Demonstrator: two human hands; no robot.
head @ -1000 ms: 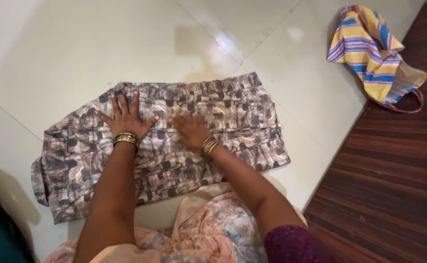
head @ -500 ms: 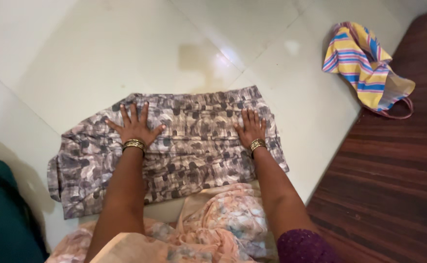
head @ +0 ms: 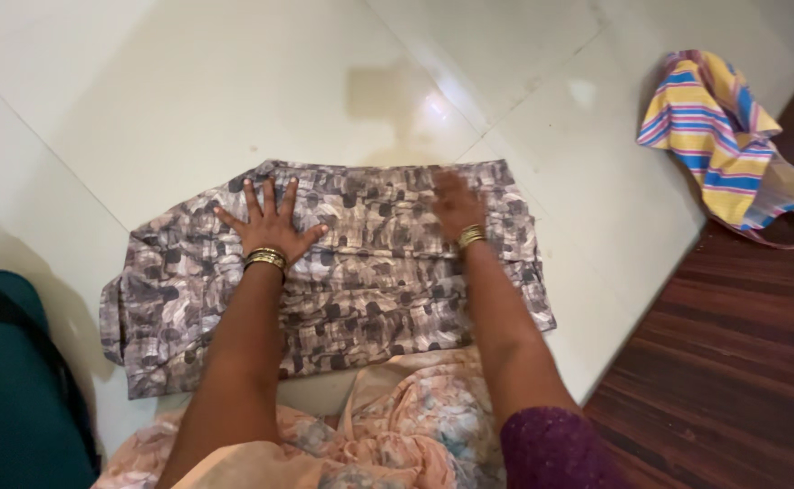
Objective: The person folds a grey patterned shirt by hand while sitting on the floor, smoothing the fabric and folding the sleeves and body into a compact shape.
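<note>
A folded grey-brown patterned garment (head: 360, 290) lies flat on the pale tiled floor (head: 188, 100). My left hand (head: 270, 222) is pressed flat on its upper left part, fingers spread, with gold bangles at the wrist. My right hand (head: 456, 204) lies flat on the garment's upper right part, blurred from motion, also with bangles. Neither hand holds anything.
A striped yellow, blue and pink cloth bag (head: 723, 145) lies at the far right, at the edge of a dark wooden surface (head: 732, 362). A teal object (head: 7, 389) sits at the lower left. Peach floral clothing (head: 388, 426) covers my lap.
My right hand slid from the garment's middle out to its right side, then up toward the top edge. My left hand stayed pressed on the left part. The camera shifted slightly.
</note>
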